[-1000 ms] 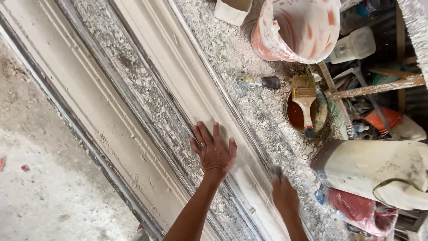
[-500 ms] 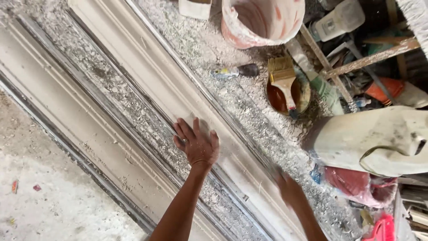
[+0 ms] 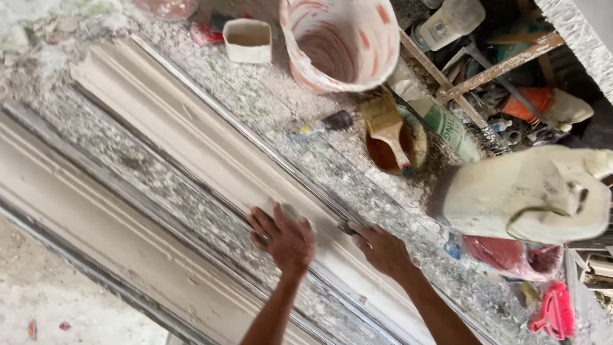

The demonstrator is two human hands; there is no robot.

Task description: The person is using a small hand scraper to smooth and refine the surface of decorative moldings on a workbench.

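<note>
A long white plaster moulding (image 3: 191, 137) lies diagonally on a dusty bench. My left hand (image 3: 284, 239) rests flat on it, fingers spread, holding nothing. Just to its right, my right hand (image 3: 383, 249) is closed around a small dark metal tool (image 3: 348, 227). The tool's tip touches the moulding's right edge. Most of the tool is hidden inside my fist. Both forearms come up from the bottom of the view.
A second moulding (image 3: 76, 211) runs parallel on the left. Behind stand an orange-streaked bucket (image 3: 338, 41) and a small white cup (image 3: 248, 39). A brush (image 3: 386, 124) lies across a bowl of brown liquid. A white jerrycan (image 3: 530, 191) and a red bag (image 3: 504, 255) crowd the right.
My right hand has risen from the lower edge to the moulding's rim beside my left hand. The left hand stays flat on the moulding. The view has shifted, showing more of the bench's far end.
</note>
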